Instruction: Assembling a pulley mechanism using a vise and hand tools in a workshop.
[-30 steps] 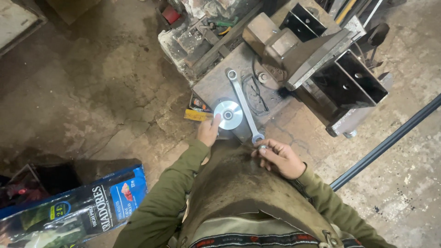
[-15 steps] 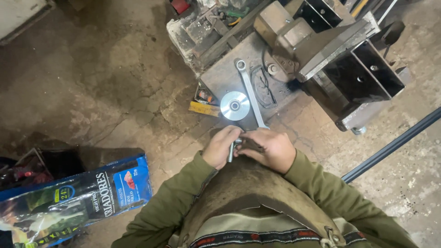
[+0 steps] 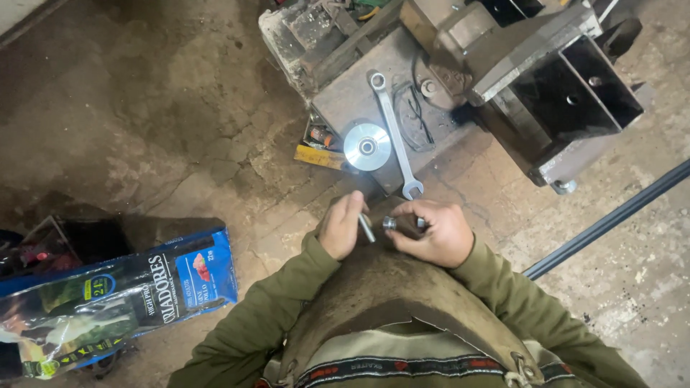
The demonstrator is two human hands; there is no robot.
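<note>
Two hands now raised off the steel block [image 3: 345,108]: left hand [image 3: 339,228] pinching a bolt [image 3: 366,228], right hand [image 3: 431,231] pinching a small nut [image 3: 389,223]. Combination wrench [image 3: 392,133] and pulley disc [image 3: 367,146] left behind there.

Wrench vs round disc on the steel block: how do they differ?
The wrench is long and slim with a ring end and an open end; the disc is round with a centre hole. The wrench lies fully on the steel block; the disc sits at the block's edge. Both are bare shiny metal, lying flat, touched by neither hand.
</note>
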